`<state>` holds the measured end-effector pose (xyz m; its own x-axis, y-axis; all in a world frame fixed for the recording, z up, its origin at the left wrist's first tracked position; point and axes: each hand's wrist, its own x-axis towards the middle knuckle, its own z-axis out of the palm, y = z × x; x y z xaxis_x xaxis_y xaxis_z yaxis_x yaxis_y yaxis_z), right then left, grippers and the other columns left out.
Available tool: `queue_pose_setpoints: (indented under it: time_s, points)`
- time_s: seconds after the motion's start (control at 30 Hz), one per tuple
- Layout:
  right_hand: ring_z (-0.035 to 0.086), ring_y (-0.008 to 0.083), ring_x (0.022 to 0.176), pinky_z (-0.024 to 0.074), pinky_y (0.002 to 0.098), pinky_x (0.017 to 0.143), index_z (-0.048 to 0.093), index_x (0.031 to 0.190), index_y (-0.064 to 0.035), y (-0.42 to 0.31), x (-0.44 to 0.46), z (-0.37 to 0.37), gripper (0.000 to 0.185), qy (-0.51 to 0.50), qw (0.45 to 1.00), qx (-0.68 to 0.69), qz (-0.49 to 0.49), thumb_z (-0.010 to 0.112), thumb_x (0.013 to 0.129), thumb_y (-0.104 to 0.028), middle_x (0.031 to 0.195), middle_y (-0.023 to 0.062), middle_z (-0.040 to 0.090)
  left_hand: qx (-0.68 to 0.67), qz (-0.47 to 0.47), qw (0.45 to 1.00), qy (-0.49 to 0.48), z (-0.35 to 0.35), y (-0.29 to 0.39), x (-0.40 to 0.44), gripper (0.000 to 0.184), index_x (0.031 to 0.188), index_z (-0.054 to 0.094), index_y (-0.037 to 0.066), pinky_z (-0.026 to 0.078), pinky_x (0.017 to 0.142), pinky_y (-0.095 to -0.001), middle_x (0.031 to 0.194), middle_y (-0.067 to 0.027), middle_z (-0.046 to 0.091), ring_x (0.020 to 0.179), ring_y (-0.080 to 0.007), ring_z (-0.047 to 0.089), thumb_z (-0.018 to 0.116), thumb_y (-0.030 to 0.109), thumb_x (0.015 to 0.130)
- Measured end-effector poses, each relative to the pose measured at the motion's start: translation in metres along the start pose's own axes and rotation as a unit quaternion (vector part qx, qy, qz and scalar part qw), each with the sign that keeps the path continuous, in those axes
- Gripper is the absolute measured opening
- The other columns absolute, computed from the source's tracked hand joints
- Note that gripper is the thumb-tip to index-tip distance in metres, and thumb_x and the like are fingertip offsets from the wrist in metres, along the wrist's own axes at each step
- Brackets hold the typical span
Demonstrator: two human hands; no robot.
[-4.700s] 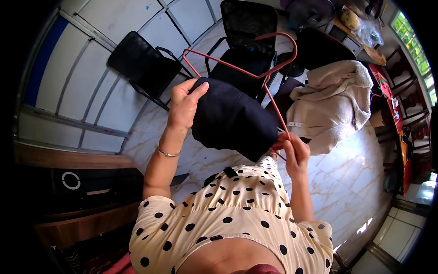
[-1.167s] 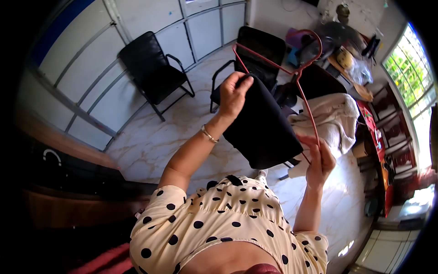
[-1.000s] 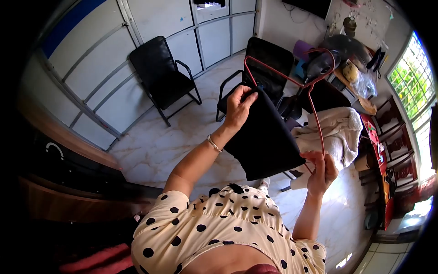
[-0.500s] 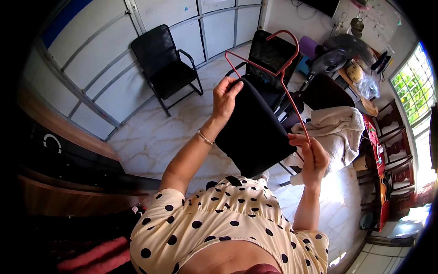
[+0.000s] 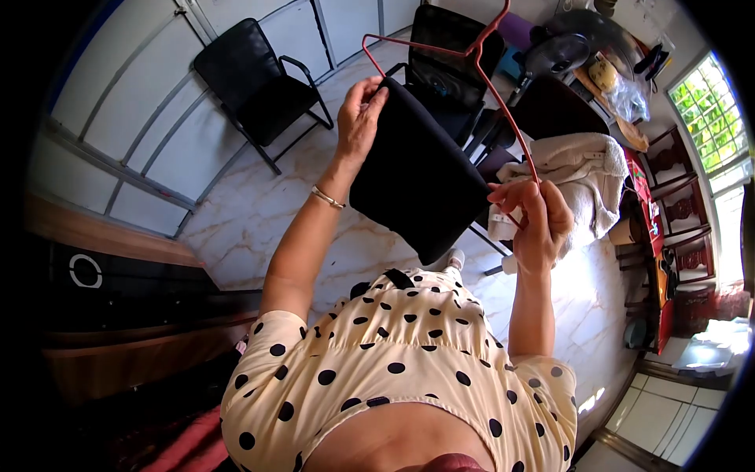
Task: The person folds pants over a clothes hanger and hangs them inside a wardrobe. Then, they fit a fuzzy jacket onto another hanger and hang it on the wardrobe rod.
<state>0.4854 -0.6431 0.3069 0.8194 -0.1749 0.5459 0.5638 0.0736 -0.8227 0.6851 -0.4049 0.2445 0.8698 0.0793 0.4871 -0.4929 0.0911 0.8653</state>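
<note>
The black cloth [image 5: 417,169] is now over the low bar of our red hanger [image 5: 507,118], so the hanger bears it. Our left hand [image 5: 358,126] pinches the cloth's top edge. Our right hand [image 5: 539,220] is closed on the hanger's other corner, near the cloth. Far off is a see-through bag [image 5: 627,96] and a tan bin [image 5: 621,231]; we can't tell what is in them.
</note>
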Motion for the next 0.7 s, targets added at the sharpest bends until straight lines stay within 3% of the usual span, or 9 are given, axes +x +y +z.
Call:
queue_pose_setpoints:
  time_s: [0.03, 0.13, 0.27, 0.4, 0.43, 0.53, 0.57, 0.67, 0.7]
  points:
    - [0.070, 0.0200, 0.075, 0.0568, 0.0322, 0.075, 0.060, 0.083, 0.0046, -0.001, 0.002, 0.002, 0.024, 0.004, 1.000, -0.008, -0.004, 0.050, 0.103, -0.003, 0.074, 0.0101, 0.065, 0.089, 0.056, 0.994, 0.025, -0.001, -0.004, -0.002, 0.032, 0.121, 0.061, 0.001, 0.050, 0.080, -0.0289, 0.110, -0.0070, 0.060, 0.098, -0.0160, 0.059, 0.066, 0.023, 0.098]
    - [0.070, 0.0164, 0.075, 0.0555, 0.0274, 0.071, 0.059, 0.082, 0.0032, 0.001, 0.003, 0.012, 0.024, 0.030, 1.000, -0.002, 0.006, 0.052, 0.103, -0.004, 0.077, 0.0102, 0.068, 0.224, 0.083, 0.967, 0.087, 0.000, 0.007, -0.016, 0.035, 0.123, 0.060, 0.001, 0.048, 0.085, -0.0317, 0.109, -0.0107, 0.057, 0.101, -0.0205, 0.057, 0.068, 0.023, 0.096]
    - [0.067, 0.0109, 0.075, 0.0518, 0.0226, 0.067, 0.059, 0.082, 0.0032, 0.009, -0.002, 0.026, 0.024, 0.057, 0.998, -0.020, 0.009, 0.055, 0.103, -0.006, 0.084, 0.0104, 0.072, 0.153, 0.006, 0.988, 0.015, 0.009, 0.021, -0.038, 0.031, 0.116, 0.064, 0.000, 0.048, 0.086, -0.0325, 0.108, -0.0113, 0.057, 0.099, -0.0216, 0.057, 0.069, 0.024, 0.095]
    - [0.058, 0.0083, 0.067, 0.0494, 0.0234, 0.063, 0.059, 0.083, 0.0043, 0.019, -0.013, 0.054, 0.021, 0.112, 0.993, -0.036, 0.014, 0.056, 0.102, -0.003, 0.076, 0.0055, 0.064, 0.037, -0.164, 0.980, -0.111, 0.031, 0.057, -0.048, 0.043, 0.123, 0.067, 0.008, 0.048, 0.090, -0.0361, 0.125, -0.0087, 0.061, 0.117, -0.0181, 0.054, 0.056, 0.043, 0.101]
    - [0.057, 0.0082, 0.065, 0.0482, 0.0235, 0.061, 0.060, 0.083, 0.0040, 0.026, -0.019, 0.062, 0.019, 0.109, 0.992, -0.058, 0.011, 0.057, 0.101, -0.002, 0.076, 0.0060, 0.063, 0.013, -0.181, 0.975, -0.129, 0.035, 0.070, -0.052, 0.052, 0.131, 0.062, 0.009, 0.046, 0.096, -0.0417, 0.134, -0.0104, 0.059, 0.125, -0.0196, 0.050, 0.048, 0.049, 0.102]
    - [0.053, 0.0171, 0.059, 0.0474, 0.0291, 0.061, 0.058, 0.081, 0.0025, 0.043, -0.034, 0.088, 0.014, 0.113, 0.989, -0.089, 0.038, 0.061, 0.094, 0.004, 0.073, 0.0102, 0.056, -0.072, -0.132, 0.972, -0.181, 0.038, 0.097, -0.060, 0.054, 0.136, 0.056, 0.006, 0.042, 0.103, -0.0456, 0.138, -0.0105, 0.057, 0.131, -0.0215, 0.046, 0.043, 0.047, 0.103]
    - [0.053, 0.0237, 0.061, 0.0469, 0.0323, 0.062, 0.057, 0.081, 0.0023, 0.049, -0.034, 0.096, 0.012, 0.102, 0.990, -0.099, -0.021, 0.061, 0.091, 0.007, 0.073, 0.0124, 0.055, -0.075, -0.127, 0.970, -0.191, 0.037, 0.108, -0.061, 0.049, 0.138, 0.052, 0.001, 0.039, 0.108, -0.0426, 0.133, -0.0140, 0.060, 0.129, -0.0232, 0.050, 0.050, 0.035, 0.102]
    - [0.053, 0.0380, 0.070, 0.0451, 0.0413, 0.066, 0.055, 0.082, 0.0021, 0.060, -0.034, 0.116, 0.013, 0.096, 0.989, -0.043, -0.108, 0.062, 0.083, 0.013, 0.078, 0.0173, 0.054, 0.002, -0.150, 0.953, -0.265, 0.046, 0.135, -0.057, 0.041, 0.132, 0.054, -0.004, 0.044, 0.104, -0.0373, 0.122, -0.0166, 0.064, 0.117, -0.0221, 0.060, 0.059, 0.020, 0.099]
    - [0.055, 0.0371, 0.075, 0.0443, 0.0425, 0.068, 0.056, 0.085, 0.0021, 0.064, -0.030, 0.119, 0.013, 0.099, 0.984, -0.060, -0.138, 0.063, 0.081, 0.012, 0.083, 0.0172, 0.056, -0.020, -0.189, 0.959, -0.209, 0.052, 0.136, -0.058, 0.031, 0.123, 0.057, -0.007, 0.048, 0.098, -0.0330, 0.106, -0.0152, 0.066, 0.100, -0.0196, 0.067, 0.062, 0.006, 0.095]
